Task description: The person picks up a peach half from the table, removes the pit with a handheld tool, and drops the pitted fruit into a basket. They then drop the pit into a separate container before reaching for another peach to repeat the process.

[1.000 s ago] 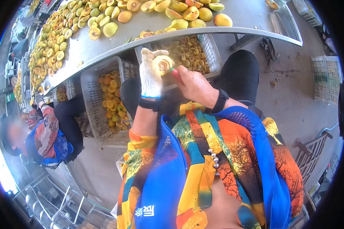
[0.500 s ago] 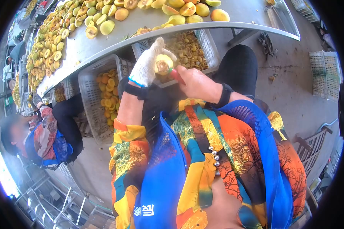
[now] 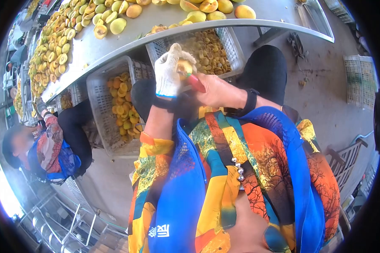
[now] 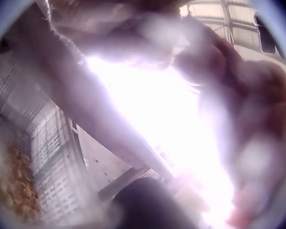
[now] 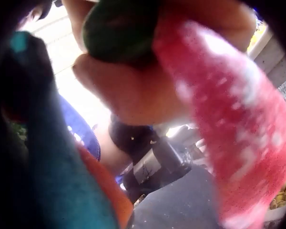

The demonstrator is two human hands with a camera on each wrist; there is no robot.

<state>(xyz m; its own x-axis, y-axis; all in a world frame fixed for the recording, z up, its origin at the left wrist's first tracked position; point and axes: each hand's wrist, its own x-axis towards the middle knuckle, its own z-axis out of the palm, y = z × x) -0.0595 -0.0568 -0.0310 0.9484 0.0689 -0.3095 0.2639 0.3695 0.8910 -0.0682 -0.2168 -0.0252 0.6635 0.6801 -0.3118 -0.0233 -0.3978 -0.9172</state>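
My left hand [image 3: 166, 75], in a white knit glove, holds a halved yellow peach [image 3: 184, 67] up over the crates. The peach is partly covered by the glove's fingers. My bare right hand [image 3: 220, 91] grips a red-handled tool [image 3: 196, 83] with a green part near its working end. The tool's end meets the fruit, and its tip is hidden there. In the right wrist view the red handle [image 5: 238, 124] fills the right side, with fingers around the green part [image 5: 120, 32]. Strong glare washes out most of the left wrist view.
A metal table [image 3: 126, 46] carries many peach halves [image 3: 50, 55]. Below its edge stand a crate [image 3: 235, 46] of fruit scraps and another crate [image 3: 98, 92] with peach halves [image 3: 123, 105]. A second person [image 3: 57, 147] sits at left. A white crate [image 3: 359, 78] stands at right.
The peach's cut face, turned up toward the head camera earlier, is now tilted and more covered. The left hand swung left, then back upright. The red handle shows more now.
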